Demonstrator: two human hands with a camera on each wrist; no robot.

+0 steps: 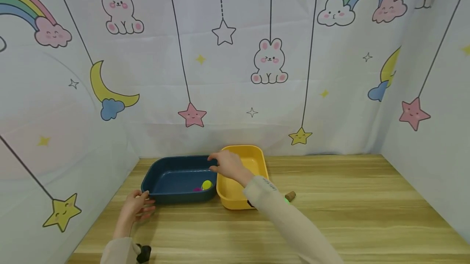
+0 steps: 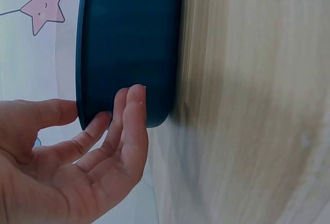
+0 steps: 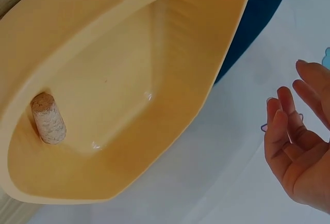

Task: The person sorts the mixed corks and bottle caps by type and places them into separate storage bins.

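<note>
My left hand (image 1: 136,205) is at the near left corner of a dark blue plastic basin (image 1: 176,198). In the left wrist view its thumb and index finger pinch the basin's rim, and the other fingers lie along the outer wall. My right hand (image 1: 229,165) hovers over a yellow basin (image 1: 262,164), fingers loosely bent with nothing between them. A yellow-green ball (image 1: 207,185) and a small magenta piece (image 1: 197,189) lie inside the blue basin. In the right wrist view, a cork (image 3: 49,118) lies in the yellow basin; my forearm hides that spot in the head view.
Another cork (image 1: 290,196) lies on the wooden table (image 1: 349,215) right of the yellow basin. Beside it a bright green object (image 1: 287,201) is partly hidden by my right sleeve. The two basins stand side by side near a printed cloth backdrop (image 1: 235,92).
</note>
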